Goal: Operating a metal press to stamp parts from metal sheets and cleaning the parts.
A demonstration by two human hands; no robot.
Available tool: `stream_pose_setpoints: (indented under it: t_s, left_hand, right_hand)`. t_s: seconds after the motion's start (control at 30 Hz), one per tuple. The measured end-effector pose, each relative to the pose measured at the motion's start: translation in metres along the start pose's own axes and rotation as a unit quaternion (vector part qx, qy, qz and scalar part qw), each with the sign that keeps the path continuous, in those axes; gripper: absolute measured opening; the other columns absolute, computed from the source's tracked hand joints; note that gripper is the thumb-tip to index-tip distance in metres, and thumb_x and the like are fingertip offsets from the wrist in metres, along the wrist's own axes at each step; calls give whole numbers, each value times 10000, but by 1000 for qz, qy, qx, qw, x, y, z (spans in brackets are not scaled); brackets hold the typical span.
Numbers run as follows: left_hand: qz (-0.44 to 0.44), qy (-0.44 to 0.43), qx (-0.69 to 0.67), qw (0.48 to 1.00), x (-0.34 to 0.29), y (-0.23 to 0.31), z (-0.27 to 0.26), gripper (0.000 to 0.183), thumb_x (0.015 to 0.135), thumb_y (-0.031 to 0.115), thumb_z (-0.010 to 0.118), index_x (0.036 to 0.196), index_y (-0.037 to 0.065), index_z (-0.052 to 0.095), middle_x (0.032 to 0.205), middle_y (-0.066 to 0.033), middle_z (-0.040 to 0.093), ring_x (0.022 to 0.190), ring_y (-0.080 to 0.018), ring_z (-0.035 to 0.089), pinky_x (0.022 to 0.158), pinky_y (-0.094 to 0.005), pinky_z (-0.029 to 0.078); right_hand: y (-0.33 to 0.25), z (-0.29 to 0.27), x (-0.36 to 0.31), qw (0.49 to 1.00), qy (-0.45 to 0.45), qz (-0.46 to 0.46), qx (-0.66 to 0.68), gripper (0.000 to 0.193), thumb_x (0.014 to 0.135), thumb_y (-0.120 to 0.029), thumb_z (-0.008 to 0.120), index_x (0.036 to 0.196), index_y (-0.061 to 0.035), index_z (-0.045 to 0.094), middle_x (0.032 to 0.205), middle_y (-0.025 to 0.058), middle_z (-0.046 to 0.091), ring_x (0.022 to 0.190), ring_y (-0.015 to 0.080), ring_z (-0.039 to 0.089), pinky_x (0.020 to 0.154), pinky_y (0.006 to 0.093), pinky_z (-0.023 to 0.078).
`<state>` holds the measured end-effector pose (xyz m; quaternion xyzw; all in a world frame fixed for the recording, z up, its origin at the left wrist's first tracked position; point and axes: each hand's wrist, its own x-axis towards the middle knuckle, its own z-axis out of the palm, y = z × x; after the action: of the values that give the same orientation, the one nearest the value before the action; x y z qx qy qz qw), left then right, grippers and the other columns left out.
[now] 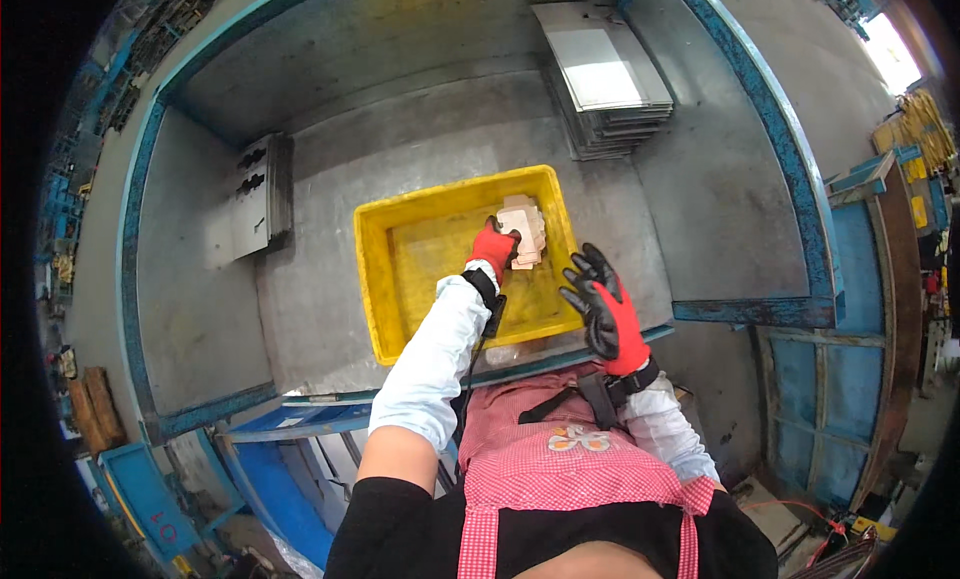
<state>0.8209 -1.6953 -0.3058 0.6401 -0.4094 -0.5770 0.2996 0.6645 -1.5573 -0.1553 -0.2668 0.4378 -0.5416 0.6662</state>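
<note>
My left hand (494, 246), in a red glove with black fingers, reaches into a yellow plastic bin (375, 279). Its fingers are closed on the left edge of a flat cut-out piece (519, 222), pale with notched edges. This piece lies with others like it in a small pile at the bin's right end; how many it grips is hidden. Just outside the bin's right front corner, my right hand (607, 304) is raised, palm partly turned up. It wears the same kind of glove, its fingers are apart and nothing is in it.
The bin sits on a metal worktop (310, 309) with blue-edged walls. A stack of rectangular sheet-metal plates (607, 74) stands at the back right. Notched metal plates (262, 194) lean on the left wall. Right of the bench is a blue-panelled frame (835, 369).
</note>
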Motion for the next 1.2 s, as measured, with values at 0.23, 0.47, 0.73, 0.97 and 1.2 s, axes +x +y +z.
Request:
stream_pose_setpoints:
  t_s: [0.23, 0.47, 0.73, 0.97, 1.2]
  left_hand:
    - [23, -128, 32, 991, 50, -46, -5, 522, 729, 320, 562, 1131, -2, 478, 950, -180, 612, 839, -297, 608, 722, -372, 485]
    - [-145, -293, -286, 901, 0, 15, -14, 344, 866, 286, 462, 1105, 44, 513, 919, -99, 615, 788, -228, 598, 694, -369, 482]
    - [-65, -207, -82, 973, -43, 50, -28, 423, 913, 330, 395, 1198, 28, 478, 1113, -115, 565, 967, -218, 529, 868, -320, 390]
    - [10, -99, 129, 987, -22, -16, -44, 757, 775, 450, 574, 1351, 68, 266, 1387, -185, 287, 1292, -274, 259, 1042, -314, 226]
    - [186, 2, 668, 721, -71, 58, -5, 1220, 492, 496, 760, 1404, 129, 37, 1394, -197, 229, 1228, -379, 303, 1013, -536, 203]
  right_hand:
    - [-21, -24, -4, 998, 5, -56, -37, 567, 879, -267, 509, 1359, -84, 271, 1323, 128, 364, 1181, 256, 410, 977, 374, 349]
    - [-21, -65, -11, 997, 48, -42, 37, 508, 889, -222, 506, 1343, -101, 312, 1293, 135, 398, 1149, 241, 437, 968, 378, 357]
    - [-38, -82, 1, 996, 21, -44, 79, 490, 898, -240, 500, 1335, -104, 324, 1282, 122, 417, 1145, 244, 445, 963, 383, 364]
    - [-30, -87, 8, 995, -15, -14, 101, 495, 898, -235, 497, 1341, -113, 310, 1261, 111, 431, 1136, 245, 449, 958, 387, 371]
    - [-44, -99, 6, 997, 0, -22, 76, 499, 891, -226, 508, 1336, -105, 317, 1249, 114, 438, 1120, 246, 459, 954, 383, 378]
